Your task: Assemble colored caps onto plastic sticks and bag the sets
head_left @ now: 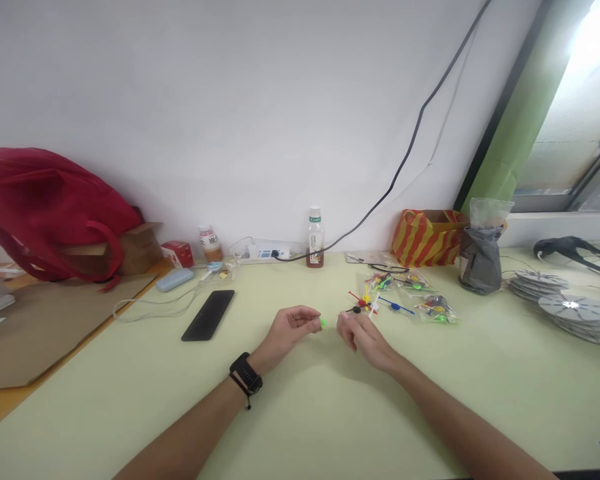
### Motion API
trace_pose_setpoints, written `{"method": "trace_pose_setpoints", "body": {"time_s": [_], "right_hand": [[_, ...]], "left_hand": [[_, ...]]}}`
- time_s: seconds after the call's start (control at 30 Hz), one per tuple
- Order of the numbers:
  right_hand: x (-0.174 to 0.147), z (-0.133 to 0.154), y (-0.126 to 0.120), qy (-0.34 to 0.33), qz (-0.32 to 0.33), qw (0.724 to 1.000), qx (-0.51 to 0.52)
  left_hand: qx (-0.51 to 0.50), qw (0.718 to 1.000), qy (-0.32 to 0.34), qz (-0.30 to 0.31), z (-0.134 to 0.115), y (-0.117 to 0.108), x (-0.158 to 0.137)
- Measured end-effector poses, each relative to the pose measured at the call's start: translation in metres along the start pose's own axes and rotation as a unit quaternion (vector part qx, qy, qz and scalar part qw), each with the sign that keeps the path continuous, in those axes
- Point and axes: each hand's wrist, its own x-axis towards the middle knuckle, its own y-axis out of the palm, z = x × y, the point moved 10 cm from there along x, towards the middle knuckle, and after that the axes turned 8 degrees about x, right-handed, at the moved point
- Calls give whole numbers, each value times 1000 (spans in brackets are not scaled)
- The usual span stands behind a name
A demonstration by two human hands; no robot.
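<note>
My left hand (296, 331) pinches a small bright green plastic piece (323, 323) between thumb and fingertips, just above the table. Its exact kind is too small to make out. A little to the right, my right hand (364, 339) is closed with the fingers curled down; whatever it may hold is hidden. Right behind that hand lie loose coloured plastic pieces: a blue pointer-like piece (396, 307) with a round middle, a red piece (362, 302), a white one (375, 305) and a black one (355, 310).
Clear bags of coloured pieces (436, 309) lie at the right, before a striped bag (427, 238) and a grey bag (481, 260). Stacked grey discs (577, 313) stand far right. A phone (208, 315) lies left; a bottle (315, 238) stands by the wall, near a black cable.
</note>
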Motion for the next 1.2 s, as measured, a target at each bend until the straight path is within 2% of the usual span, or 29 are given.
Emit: {"method": "trace_pose_setpoints", "body": {"time_s": [0.2, 0.3, 0.47, 0.7, 0.83, 0.93, 1.13, 1.2], "right_hand": [[4, -8, -6, 20, -38, 999, 19], [3, -8, 0, 23, -31, 999, 35], [3, -8, 5, 17, -13, 1000, -6], [1, 8, -2, -59, -43, 995, -70], [0, 18, 4, -89, -23, 991, -94], [-2, 25, 0, -108, -37, 985, -127], [-7, 40, -24, -157, -118, 959, -203], [-4, 30, -18, -131, -78, 959, -238]], "left_hand": [[4, 1000, 8, 0, -3, 2, 0], [9, 1000, 11, 11, -2, 5, -1], [9, 999, 17, 29, -2, 9, -2], [1, 999, 23, 29, -2, 9, -2], [11, 999, 14, 38, -1, 12, -1], [58, 998, 7, -5, 1, 1, 1], [113, 988, -25, -103, 12, -29, 5], [110, 987, -28, -112, 13, -31, 5]]}}
